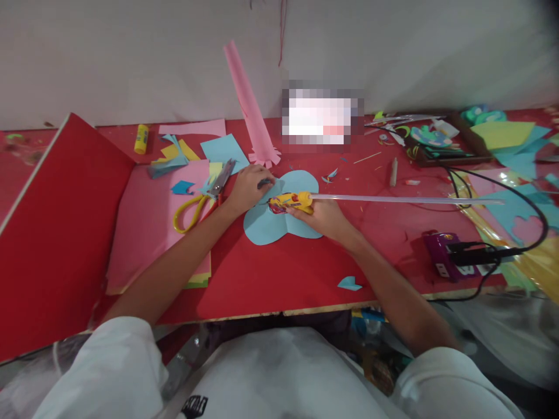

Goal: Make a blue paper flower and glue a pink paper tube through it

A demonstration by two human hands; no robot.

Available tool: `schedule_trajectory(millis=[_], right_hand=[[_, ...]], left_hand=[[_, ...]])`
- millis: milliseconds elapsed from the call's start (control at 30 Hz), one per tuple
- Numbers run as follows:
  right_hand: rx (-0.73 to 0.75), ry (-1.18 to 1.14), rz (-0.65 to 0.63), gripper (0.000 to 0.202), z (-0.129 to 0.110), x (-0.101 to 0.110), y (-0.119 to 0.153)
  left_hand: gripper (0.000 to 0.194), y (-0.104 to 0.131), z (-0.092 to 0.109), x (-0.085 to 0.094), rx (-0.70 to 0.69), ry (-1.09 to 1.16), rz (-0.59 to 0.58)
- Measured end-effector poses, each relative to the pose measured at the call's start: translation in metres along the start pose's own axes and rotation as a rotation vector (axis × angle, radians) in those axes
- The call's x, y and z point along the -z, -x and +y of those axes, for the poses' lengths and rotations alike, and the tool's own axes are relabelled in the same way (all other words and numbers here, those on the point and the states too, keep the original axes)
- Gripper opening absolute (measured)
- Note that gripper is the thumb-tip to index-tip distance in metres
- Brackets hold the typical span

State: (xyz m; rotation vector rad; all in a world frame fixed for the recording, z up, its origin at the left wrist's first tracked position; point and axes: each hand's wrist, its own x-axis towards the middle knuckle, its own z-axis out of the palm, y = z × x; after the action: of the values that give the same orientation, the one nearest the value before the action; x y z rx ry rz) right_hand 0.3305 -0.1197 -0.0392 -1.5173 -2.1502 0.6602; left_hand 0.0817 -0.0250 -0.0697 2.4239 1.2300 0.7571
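Note:
A light-blue paper flower (265,229) with rounded petals lies on the red tabletop between my hands. My right hand (328,220) is closed around a yellow hot glue gun (299,201), its front over the flower's middle. From its back end a long clear glue stick (393,199) sticks out to the right. At the flower's upper left petal, my left hand (250,187) has its fingers curled in. A small dark thing (264,183) shows at those fingers; its kind is unclear. Yellow-and-red-handled scissors (192,214) lie left of that hand, on pink paper sheets (148,233).
A pink paper tube (248,105) with a fringed base stands behind the flower. A glue stick tube (141,139) is at the back left. To the right are a purple box (445,256) with black cables and a dark tray (471,137). A red board (61,233) rises at left.

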Motion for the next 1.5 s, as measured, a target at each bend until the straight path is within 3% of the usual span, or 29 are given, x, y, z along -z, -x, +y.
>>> schedule_trajectory(millis=[833,1500], right_hand=[[-0.025,0.013,0.03,0.042,0.0,0.0,-0.004],[-0.061,0.085,0.097,0.054,0.008,0.0,-0.008]], left_hand=[[0.019,-0.001,-0.001,-0.002,0.009,-0.015,-0.012],[0.018,-0.001,0.0,0.0,-0.002,0.006,-0.005]])
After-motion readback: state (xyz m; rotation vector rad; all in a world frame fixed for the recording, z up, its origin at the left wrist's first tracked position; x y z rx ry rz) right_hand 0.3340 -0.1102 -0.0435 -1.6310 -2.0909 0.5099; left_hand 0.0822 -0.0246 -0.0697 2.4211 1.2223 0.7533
